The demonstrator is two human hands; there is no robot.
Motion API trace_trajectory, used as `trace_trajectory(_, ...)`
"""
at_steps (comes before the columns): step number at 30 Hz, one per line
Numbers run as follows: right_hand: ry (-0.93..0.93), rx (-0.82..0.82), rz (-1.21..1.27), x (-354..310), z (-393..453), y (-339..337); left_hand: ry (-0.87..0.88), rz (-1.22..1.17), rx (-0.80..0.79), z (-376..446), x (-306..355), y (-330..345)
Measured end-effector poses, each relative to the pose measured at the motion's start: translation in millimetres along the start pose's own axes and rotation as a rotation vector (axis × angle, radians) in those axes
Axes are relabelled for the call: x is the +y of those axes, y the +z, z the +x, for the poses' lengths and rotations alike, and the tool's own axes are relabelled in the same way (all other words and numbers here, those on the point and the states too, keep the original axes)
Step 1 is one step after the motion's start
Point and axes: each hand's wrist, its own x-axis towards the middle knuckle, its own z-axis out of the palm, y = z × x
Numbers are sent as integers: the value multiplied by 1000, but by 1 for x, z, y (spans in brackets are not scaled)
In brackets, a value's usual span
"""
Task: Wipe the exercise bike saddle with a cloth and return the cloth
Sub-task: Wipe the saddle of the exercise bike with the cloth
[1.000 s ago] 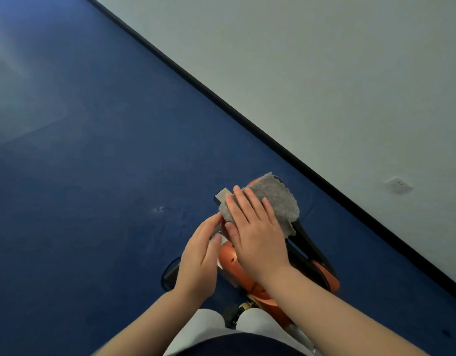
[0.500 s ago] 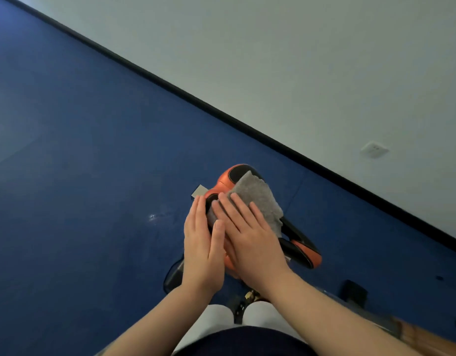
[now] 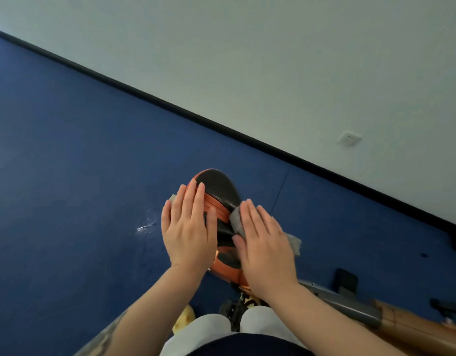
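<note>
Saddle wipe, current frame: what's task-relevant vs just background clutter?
In the job:
- saddle, black and orange
- grey cloth, pressed flat under the right hand
- left hand, flat on the saddle's left side

Just lying about:
- wall socket
- white scuff on the blue floor
- yellow object by the knee, unclear what
- grey frame bar, lower right

A deep blue floor mat (image 3: pixel 72 191) covers the ground, with a small white scuff mark (image 3: pixel 144 227) at its middle. A black baseboard strip (image 3: pixel 221 129) runs diagonally from far left to near right beneath a pale grey-white wall (image 3: pixel 273 60). A white wall socket (image 3: pixel 348 138) sits low on that wall, to the right.
</note>
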Motion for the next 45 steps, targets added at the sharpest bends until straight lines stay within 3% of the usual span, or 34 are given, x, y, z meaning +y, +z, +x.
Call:
trace_trajectory(5,-85,-53,128,13,3,-5,23,87,12,-2,0,3)
trace_trajectory(9,-80,-53,71,35,-12,-9,14,110,54,-2,1,3)
trace_trajectory(14,-18,-173,242,16,39,-10,-5,116,77,-4,3,5)
trace_trajectory(21,-174,-253,252,46,-1,-25,-38,131,74,-7,5,6)
trace_trajectory(28,-120,-249,438,11,62,-9,-49,121,81,-8,4,9)
trace_trajectory(33,-183,-282,426,29,33,-17,-33,63,42,-6,3,4)
trace_trajectory(40,-232,-254,517,-10,93,-14,-115,-126,33,18,-14,-8)
trace_trajectory(45,-163,-330,559,8,65,-17,-165,-248,4,17,-15,-7)
